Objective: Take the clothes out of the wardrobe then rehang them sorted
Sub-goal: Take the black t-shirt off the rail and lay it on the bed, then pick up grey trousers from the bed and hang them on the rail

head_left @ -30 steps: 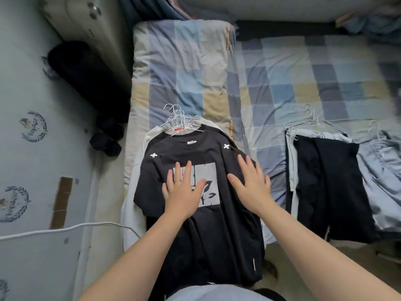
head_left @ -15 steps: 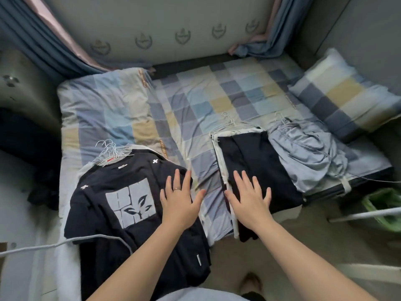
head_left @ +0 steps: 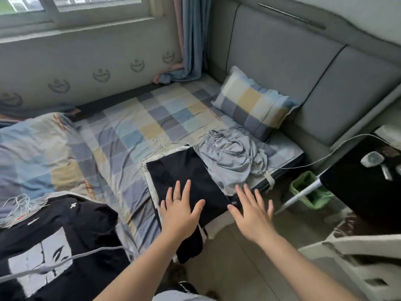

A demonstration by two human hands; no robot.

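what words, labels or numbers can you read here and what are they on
No text can be read for sure.
black t-shirt: white block print with leaf shapes, neck label too blurred.
quilt: orange printed strips, too small to read.
wall: grey emblems, any lettering blurred.

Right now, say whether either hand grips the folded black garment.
No; the left hand and right hand are both spread flat, fingers straight.
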